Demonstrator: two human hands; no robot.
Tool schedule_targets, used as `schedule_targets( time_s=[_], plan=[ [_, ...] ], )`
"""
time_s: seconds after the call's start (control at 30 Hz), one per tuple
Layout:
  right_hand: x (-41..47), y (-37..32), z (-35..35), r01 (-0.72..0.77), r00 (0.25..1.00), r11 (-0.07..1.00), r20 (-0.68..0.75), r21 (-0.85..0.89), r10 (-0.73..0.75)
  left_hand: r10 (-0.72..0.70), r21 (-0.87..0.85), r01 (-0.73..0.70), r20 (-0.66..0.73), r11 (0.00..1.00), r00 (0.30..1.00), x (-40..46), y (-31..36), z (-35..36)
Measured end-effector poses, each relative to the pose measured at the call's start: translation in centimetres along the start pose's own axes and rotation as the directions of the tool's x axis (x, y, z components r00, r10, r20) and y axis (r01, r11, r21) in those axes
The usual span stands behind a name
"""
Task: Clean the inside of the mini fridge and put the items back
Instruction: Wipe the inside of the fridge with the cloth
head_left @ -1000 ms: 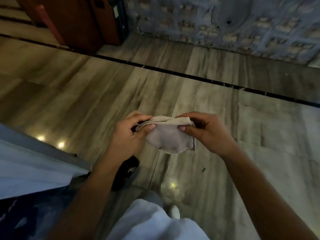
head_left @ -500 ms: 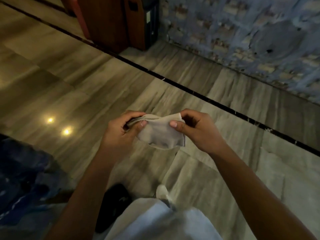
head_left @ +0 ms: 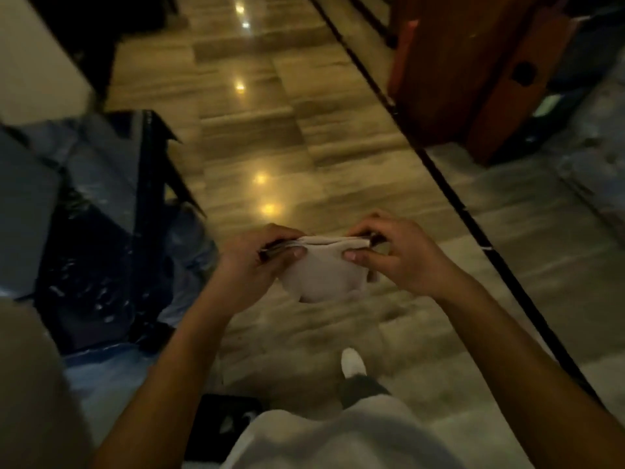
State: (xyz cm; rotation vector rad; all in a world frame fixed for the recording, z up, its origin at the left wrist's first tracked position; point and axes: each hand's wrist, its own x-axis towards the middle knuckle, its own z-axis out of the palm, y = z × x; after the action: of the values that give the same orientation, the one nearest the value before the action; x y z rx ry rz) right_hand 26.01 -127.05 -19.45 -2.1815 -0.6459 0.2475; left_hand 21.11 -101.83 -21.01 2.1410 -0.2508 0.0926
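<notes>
A small pale grey cloth (head_left: 321,269), folded over, hangs in front of me at waist height. My left hand (head_left: 260,262) pinches its left top corner between thumb and fingers. My right hand (head_left: 395,258) pinches its right top corner the same way. The cloth sags in a rounded pouch between the two hands. No fridge or fridge items can be made out in this blurred view.
Polished striped stone floor (head_left: 304,130) with light reflections runs ahead. A dark blue, plastic-wrapped object (head_left: 101,231) stands at the left. Brown wooden furniture (head_left: 456,79) stands at the upper right beyond a black floor strip (head_left: 473,225). My legs and shoes (head_left: 353,362) show below.
The view has swung to the left: the wooden furniture moved to the upper right and the dark blue wrapped object came in at the left. Both hands keep holding the cloth.
</notes>
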Motion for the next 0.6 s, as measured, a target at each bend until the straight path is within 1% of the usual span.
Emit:
schedule_targets(
  time_s=[0.07, 0.1, 0.13, 0.17, 0.23, 0.27, 0.3, 0.33, 0.37, 0.43, 0.5, 0.6],
  plan=[
    [4.6, 0.4, -0.4, 0.061, 0.995, 0.997, 0.075, 0.043, -0.064, -0.055, 0.029, 0.057, -0.081, 0.998, 0.995, 1.3, -0.5, -1.2],
    [8.7, 0.1, 0.0, 0.103, 0.979, 0.991, 0.165, 0.084, -0.116, -0.129, 0.025, 0.136, -0.177, 0.990, 0.976, 2.2, -1.5, -2.8],
    [12.1, -0.2, 0.4, 0.127, 0.960, 0.987, 0.238, 0.097, -0.147, -0.204, -0.004, 0.209, -0.241, 0.978, 0.949, 2.8, -2.1, -4.0],
    [12.3, -0.4, 0.6, 0.126, 0.960, 0.987, 0.237, 0.104, -0.148, -0.226, -0.018, 0.228, -0.233, 0.974, 0.946, 2.7, -2.1, -4.1],
    [18.8, -1.6, 3.2, 0.188, 0.908, 0.971, 0.352, 0.145, -0.228, -0.347, -0.041, 0.355, -0.336, 0.934, 0.876, 2.8, -4.2, -7.2],
    [18.7, -1.5, 3.4, 0.184, 0.915, 0.972, 0.336, 0.147, -0.225, -0.353, -0.016, 0.365, -0.301, 0.931, 0.886, 2.7, -4.3, -7.3],
    [21.7, -2.2, 5.2, 0.213, 0.885, 0.964, 0.387, 0.159, -0.260, -0.388, -0.013, 0.410, -0.356, 0.912, 0.850, 2.2, -5.7, -8.8],
    [24.3, -2.9, 6.9, 0.244, 0.853, 0.955, 0.431, 0.166, -0.293, -0.433, -0.047, 0.456, -0.413, 0.889, 0.801, 1.7, -6.9, -10.0],
    [25.1, -3.1, 7.5, 0.244, 0.850, 0.952, 0.432, 0.185, -0.302, -0.445, -0.063, 0.464, -0.417, 0.884, 0.792, 1.6, -7.6, -10.4],
    [29.1, -4.4, 10.6, 0.270, 0.806, 0.931, 0.471, 0.245, -0.358, -0.506, -0.147, 0.503, -0.477, 0.852, 0.719, 0.5, -10.0, -12.1],
    [32.4, -5.3, 13.7, 0.276, 0.777, 0.914, 0.492, 0.297, -0.394, -0.537, -0.223, 0.497, -0.497, 0.838, 0.682, -0.2, -12.5, -13.6],
    [37.3, -6.7, 18.7, 0.173, 0.753, 0.909, 0.545, 0.379, -0.370, -0.589, -0.326, 0.494, -0.524, 0.806, 0.616, -0.8, -16.4, -16.7]
  ],
)
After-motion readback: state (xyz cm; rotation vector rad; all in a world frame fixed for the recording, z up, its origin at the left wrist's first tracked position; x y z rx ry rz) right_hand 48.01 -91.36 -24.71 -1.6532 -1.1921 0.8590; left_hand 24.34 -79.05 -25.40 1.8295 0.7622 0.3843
